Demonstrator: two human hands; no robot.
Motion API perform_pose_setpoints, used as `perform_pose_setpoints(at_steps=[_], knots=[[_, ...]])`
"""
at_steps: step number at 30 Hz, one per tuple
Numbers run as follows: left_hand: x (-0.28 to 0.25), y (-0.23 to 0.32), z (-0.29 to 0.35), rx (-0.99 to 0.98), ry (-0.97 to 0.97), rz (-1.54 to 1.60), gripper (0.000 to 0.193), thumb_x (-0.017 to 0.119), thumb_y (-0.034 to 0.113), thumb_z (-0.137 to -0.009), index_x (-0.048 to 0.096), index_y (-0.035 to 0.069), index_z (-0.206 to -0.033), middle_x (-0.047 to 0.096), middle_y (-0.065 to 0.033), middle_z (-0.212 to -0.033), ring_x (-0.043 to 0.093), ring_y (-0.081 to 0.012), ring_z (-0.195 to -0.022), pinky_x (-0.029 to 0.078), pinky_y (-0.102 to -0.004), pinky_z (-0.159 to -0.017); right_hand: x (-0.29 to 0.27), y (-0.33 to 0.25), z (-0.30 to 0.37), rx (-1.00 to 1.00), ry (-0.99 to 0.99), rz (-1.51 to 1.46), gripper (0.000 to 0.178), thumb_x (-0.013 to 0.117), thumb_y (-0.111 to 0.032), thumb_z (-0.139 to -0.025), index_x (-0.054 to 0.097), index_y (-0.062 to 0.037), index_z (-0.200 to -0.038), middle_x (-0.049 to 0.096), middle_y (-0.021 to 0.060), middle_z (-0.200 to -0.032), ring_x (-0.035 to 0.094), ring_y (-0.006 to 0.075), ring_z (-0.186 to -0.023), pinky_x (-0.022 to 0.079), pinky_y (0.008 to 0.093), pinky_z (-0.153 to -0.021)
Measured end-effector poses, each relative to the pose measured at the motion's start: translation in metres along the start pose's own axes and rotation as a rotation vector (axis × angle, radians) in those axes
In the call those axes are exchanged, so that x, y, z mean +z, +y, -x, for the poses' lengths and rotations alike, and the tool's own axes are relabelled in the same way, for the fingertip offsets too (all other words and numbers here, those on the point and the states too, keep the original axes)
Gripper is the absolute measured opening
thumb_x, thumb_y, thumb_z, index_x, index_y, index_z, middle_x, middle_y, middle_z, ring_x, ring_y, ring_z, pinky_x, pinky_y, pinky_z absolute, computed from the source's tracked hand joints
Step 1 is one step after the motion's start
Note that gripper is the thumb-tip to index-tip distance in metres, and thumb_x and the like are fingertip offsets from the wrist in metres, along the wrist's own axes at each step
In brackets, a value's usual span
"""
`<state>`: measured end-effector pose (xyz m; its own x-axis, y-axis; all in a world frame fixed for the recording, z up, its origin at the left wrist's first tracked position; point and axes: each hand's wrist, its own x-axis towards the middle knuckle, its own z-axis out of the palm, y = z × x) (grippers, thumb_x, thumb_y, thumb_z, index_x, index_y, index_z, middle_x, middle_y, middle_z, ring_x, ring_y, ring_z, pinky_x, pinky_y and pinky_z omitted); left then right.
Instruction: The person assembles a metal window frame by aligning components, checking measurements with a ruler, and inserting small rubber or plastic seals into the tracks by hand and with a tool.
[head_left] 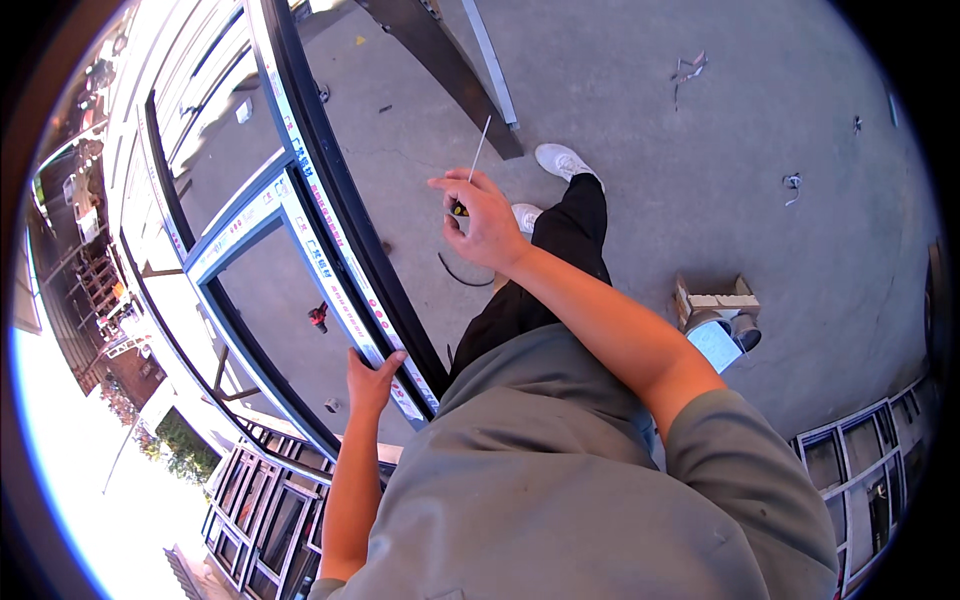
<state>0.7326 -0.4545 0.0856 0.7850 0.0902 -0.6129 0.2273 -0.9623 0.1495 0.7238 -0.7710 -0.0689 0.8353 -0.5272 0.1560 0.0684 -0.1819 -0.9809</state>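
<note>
A dark metal window frame (335, 215), its faces covered with printed protective tape, stands along my left side. Set in it is a smaller sash (325, 265) with the same tape. My left hand (372, 384) grips the sash's edge low down, the thumb lying across the taped face and the other fingers partly hidden. In front of my body, my right hand (485, 222) holds a screwdriver (481, 145), its thin shaft pointing up and away. A bit of the yellow and black handle shows between the curled fingers. The screwdriver's tip is apart from the frame.
A dark metal beam (450, 70) and a pale strip (490, 65) reach toward my feet. On the concrete floor, an open cardboard box (718, 300) stands to the right and a red power tool (318, 318) lies beyond the sash. More frames (262, 510) are stacked at lower left.
</note>
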Motion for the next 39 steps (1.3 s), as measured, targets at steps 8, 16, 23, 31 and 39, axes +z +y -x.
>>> perform_pose_setpoints(at_steps=[8, 16, 23, 31, 39], knots=[[0.009, -0.009, -0.004, -0.007, 0.001, 0.154, 0.081, 0.096, 0.043, -0.073, 0.056, -0.003, -0.126, 0.072, -0.0221, -0.116, 0.072, -0.0336, -0.106, 0.056, -0.0432, -0.094, 0.002, -0.003, 0.005, 0.013, -0.049, -0.044, 0.048, 0.073, 0.004, -0.075, 0.066, -0.0034, -0.122, 0.068, 0.0089, -0.102, 0.066, 0.0312, -0.11, 0.055, 0.0422, -0.09], [-0.012, 0.027, 0.021, -0.128, 0.033, 0.056, 0.089, 0.097, 0.046, -0.07, 0.054, -0.005, -0.129, 0.071, -0.0248, -0.119, 0.072, -0.0367, -0.107, 0.056, -0.0445, -0.096, -0.008, -0.009, 0.012, 0.087, -0.171, -0.032, 0.051, 0.072, 0.005, -0.075, 0.065, -0.0043, -0.125, 0.067, 0.0105, -0.101, 0.067, 0.031, -0.097, 0.056, 0.0418, -0.086], [-0.145, 0.005, 0.125, -0.012, 0.283, 0.384, 0.051, 0.078, 0.037, -0.097, 0.062, -0.003, -0.125, 0.07, -0.0116, -0.105, 0.065, -0.0203, -0.097, 0.052, -0.0351, -0.089, -0.022, -0.043, -0.016, -0.085, -0.297, 0.04, 0.053, 0.071, 0.006, -0.075, 0.063, -0.0034, -0.127, 0.067, 0.0112, -0.1, 0.067, 0.0315, -0.096, 0.057, 0.0402, -0.083], [-0.455, -0.149, 0.194, -0.213, 0.675, 0.442, 0.059, 0.064, 0.054, -0.105, 0.06, 0.004, -0.138, 0.062, -0.0044, -0.099, 0.058, -0.0109, -0.087, 0.048, -0.0257, -0.083, -0.007, -0.113, -0.113, -0.293, -0.38, 0.1, 0.032, 0.065, 0.012, -0.077, 0.059, 0.0003, -0.106, 0.072, 0.0178, -0.128, 0.068, 0.0309, -0.099, 0.058, 0.0364, -0.073], [-0.657, -0.413, 0.147, -0.482, 1.166, -0.722, 0.048, 0.052, 0.023, -0.111, 0.038, 0.032, -0.156, 0.061, -0.0157, -0.133, 0.062, -0.0259, -0.081, 0.055, -0.0397, -0.071, 0.001, -0.16, -0.17, -0.385, -0.414, 0.072, 0.026, 0.065, 0.012, -0.079, 0.055, -0.0001, -0.1, 0.071, 0.018, -0.133, 0.067, 0.026, -0.091, 0.056, 0.0326, -0.073]])
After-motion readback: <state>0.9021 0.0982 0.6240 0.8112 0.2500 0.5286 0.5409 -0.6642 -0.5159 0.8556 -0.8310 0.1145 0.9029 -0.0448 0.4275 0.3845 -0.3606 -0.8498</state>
